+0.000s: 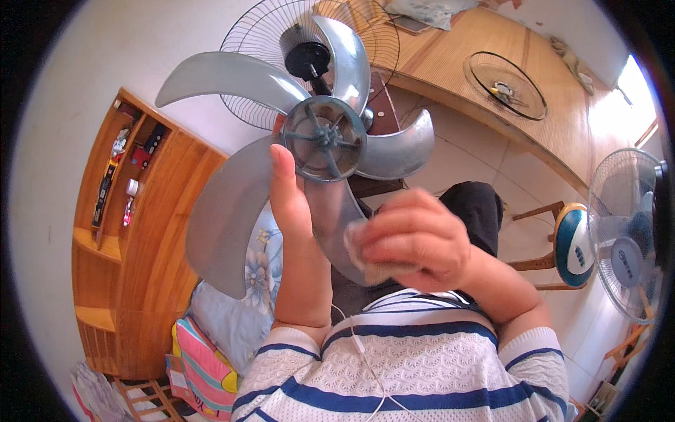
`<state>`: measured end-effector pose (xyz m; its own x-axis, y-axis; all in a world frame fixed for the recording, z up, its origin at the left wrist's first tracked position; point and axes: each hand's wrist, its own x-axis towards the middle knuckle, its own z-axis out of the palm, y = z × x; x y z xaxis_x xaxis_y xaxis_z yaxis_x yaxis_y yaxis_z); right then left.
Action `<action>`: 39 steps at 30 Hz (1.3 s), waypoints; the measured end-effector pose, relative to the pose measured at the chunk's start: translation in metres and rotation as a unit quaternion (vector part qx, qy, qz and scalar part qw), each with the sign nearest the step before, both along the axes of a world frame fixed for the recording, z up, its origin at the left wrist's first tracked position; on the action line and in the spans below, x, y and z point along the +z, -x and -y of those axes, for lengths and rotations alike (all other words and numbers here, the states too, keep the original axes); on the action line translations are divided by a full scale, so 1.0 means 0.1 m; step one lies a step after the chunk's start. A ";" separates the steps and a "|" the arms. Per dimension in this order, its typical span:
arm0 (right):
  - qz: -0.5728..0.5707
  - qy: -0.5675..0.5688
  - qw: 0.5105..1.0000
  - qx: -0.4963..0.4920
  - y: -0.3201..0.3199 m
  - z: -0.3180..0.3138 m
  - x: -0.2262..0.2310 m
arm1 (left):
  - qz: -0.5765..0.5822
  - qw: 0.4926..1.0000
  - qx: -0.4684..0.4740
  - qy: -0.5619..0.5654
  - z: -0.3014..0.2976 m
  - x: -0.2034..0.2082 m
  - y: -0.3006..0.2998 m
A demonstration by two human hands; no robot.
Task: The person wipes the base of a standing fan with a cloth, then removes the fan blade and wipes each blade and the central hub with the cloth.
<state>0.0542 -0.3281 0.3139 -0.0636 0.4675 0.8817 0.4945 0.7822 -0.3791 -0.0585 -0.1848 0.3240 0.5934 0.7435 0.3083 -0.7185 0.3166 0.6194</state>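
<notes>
A translucent grey fan blade wheel (232, 218), its ribbed hub side showing, is held up in front of me. My left hand (290, 197) grips it beside the hub, thumb up and the other fingers mostly hidden behind it. My right hand (418, 243), blurred by motion, is closed on a pale cloth (369, 264). The cloth lies against the lower blade, near its outer end. Behind the wheel stands the fan's motor (307, 60) with its bare shaft, in front of a black wire rear grille (246, 35).
A round front grille (510, 95) lies on the wooden surface (450, 56) at the far right. Another fan (626, 239) and a teal-and-white thing (575, 243) stand right. A wooden shelf unit (158, 218) and bedding (218, 320) are left. A thin white cable (358, 344) hangs over my chest.
</notes>
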 end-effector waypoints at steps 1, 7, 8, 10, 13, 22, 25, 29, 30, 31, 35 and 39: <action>0.037 -0.012 0.998 -0.049 -0.05 -0.04 0.07 | -0.008 1.000 0.009 0.020 0.06 0.00 -0.01; 0.017 0.021 0.991 -0.133 0.12 -0.20 -0.10 | -0.005 0.999 0.020 0.049 0.13 0.04 -0.03; 0.012 0.028 0.993 -0.114 0.12 -0.19 -0.13 | 0.003 0.998 0.018 0.062 0.14 0.04 -0.03; -0.007 0.065 0.996 -0.058 0.15 -0.15 -0.20 | 0.033 0.996 -0.017 0.076 0.08 0.03 0.00; -0.005 0.106 0.993 0.051 0.29 -0.08 -0.46 | 0.084 0.991 -0.070 0.077 -0.15 0.01 0.11; -0.127 0.226 0.965 0.048 -0.02 0.08 -0.08 | 0.055 0.995 -0.075 0.037 -0.19 0.05 0.06; -0.147 0.351 0.912 0.154 -0.01 -0.02 -0.11 | 0.030 0.993 -0.116 -0.013 -0.20 0.05 0.01; -0.146 0.315 0.933 0.093 0.05 -0.07 -0.09 | 0.025 0.990 -0.140 0.008 -0.14 0.07 0.01; -0.153 0.318 0.932 0.085 0.04 -0.07 -0.07 | 0.020 0.988 -0.155 0.017 -0.10 0.08 0.02; -0.160 0.320 0.931 0.076 0.03 -0.08 -0.04 | 0.015 0.985 -0.170 0.026 -0.03 0.09 0.02; -0.167 0.317 0.932 0.055 -0.06 -0.15 -0.02 | -0.022 0.962 -0.262 0.075 0.13 0.07 0.02; -0.194 0.314 0.929 0.001 -0.06 -0.19 -0.02 | -0.112 0.966 -0.226 0.062 0.10 0.02 0.11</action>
